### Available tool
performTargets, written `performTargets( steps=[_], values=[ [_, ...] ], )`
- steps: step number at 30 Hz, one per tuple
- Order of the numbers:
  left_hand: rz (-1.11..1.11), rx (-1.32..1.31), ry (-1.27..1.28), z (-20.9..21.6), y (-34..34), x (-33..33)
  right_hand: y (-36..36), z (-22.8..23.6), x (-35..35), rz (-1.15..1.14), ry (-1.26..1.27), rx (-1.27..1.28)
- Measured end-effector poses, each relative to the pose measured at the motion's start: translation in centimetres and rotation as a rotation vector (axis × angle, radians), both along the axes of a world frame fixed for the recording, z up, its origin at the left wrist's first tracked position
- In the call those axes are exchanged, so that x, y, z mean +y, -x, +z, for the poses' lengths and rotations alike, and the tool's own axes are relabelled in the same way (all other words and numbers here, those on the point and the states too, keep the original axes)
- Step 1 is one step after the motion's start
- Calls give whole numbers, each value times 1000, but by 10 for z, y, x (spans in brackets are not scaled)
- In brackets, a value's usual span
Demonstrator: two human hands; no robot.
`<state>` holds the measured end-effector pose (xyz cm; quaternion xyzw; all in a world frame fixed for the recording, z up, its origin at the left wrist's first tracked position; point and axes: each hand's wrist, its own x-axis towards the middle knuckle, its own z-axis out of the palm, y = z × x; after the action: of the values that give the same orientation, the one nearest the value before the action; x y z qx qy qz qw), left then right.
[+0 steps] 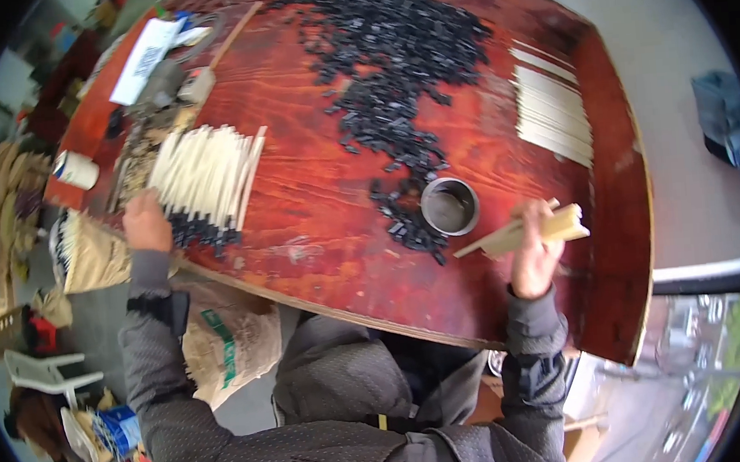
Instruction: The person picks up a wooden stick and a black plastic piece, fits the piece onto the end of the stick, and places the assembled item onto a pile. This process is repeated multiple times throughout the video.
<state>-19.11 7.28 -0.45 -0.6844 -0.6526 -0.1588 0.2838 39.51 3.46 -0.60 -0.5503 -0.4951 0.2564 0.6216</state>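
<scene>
My right hand [535, 257] is closed around a bundle of pale sticks [565, 224], held at a slant over the right part of the red table. Just left of that bundle stands a round metal cup [449, 207], its inside grey. At the left, my left hand [147, 222] has its fingers curled beside a pile of pale sticks [209, 170]; what is in them, if anything, is hidden. Black caps [205, 231] cover the near ends of these piled sticks. A large heap of small black pieces [390, 38] spreads from the far edge down to the cup.
More pale sticks [552, 112] lie in a row by the raised right rim [621, 168] of the table. A white can [76, 170], a printed sheet [145, 61] and clutter line the left side. Below the front edge stands a brown paper sack [231, 337].
</scene>
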Motion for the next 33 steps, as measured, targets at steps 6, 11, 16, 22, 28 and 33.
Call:
performTargets(
  steps=[6,11,16,22,28,33],
  values=[
    [-422,-546,180,19,-194,-36,4,9,-4,-23,109,18],
    [-963,-646,347,-10,-330,-65,-8,-4,-11,-27,32,-268],
    [-1002,-506,430,-30,-374,-58,-7,-1,-17,-41,41,-241],
    [-924,-591,510,-32,-371,-65,-7,10,-18,-109,-50,-37],
    [-902,-740,638,-25,-363,-67,10,39,-8,-157,-201,29],
    [-874,-714,713,-28,-361,-65,21,41,6,-134,-223,-244]
  ],
)
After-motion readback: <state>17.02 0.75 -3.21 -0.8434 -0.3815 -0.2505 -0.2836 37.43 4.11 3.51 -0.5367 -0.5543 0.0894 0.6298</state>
